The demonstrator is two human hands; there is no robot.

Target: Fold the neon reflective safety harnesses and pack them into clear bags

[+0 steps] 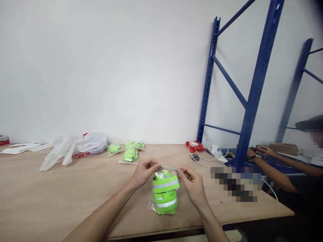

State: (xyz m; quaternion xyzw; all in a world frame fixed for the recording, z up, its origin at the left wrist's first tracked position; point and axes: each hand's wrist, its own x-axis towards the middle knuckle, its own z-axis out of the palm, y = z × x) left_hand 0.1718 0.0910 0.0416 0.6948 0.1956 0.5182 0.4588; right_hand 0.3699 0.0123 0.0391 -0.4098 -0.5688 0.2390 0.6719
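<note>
hands [144,173] [192,185] | pinching clear bag [167,167] at top edge | green bands [166,191] inside

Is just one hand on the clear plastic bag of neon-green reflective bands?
No, the left hand and right hand each pinch one side of the clear plastic bag near its top edge.

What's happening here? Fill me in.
A person pinches the top edge of a clear bag holding lime-green bands with pale stripes, the left-hand grip on one side and the right-hand grip on the other. Whether the bag is sealed, I cannot tell. More bagged bands lie farther back on the table, near the wall. Another person's arms show at the right.
</note>
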